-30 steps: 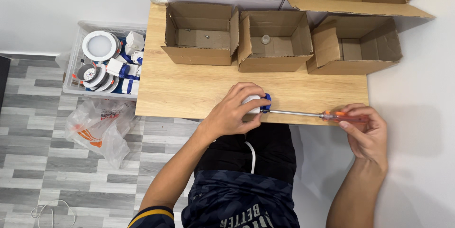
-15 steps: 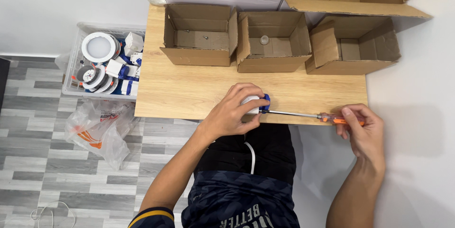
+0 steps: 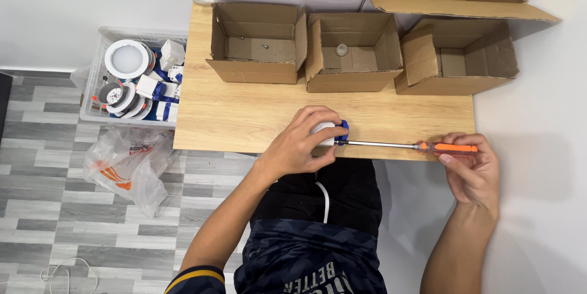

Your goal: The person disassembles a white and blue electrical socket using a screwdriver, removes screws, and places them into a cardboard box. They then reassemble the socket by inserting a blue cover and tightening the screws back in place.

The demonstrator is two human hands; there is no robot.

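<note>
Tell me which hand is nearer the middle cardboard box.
Left. The left hand grips a white-and-blue part on the table just in front of the middle box. The right hand holds the screwdriver handle off to the box's right, past the table's corner.

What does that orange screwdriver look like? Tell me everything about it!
The screwdriver has a see-through orange handle and a long, thin silver metal shaft. It lies level along the near edge of the wooden table. The right hand grips the handle, and the tip meets a small white and blue part under the left hand.
</note>
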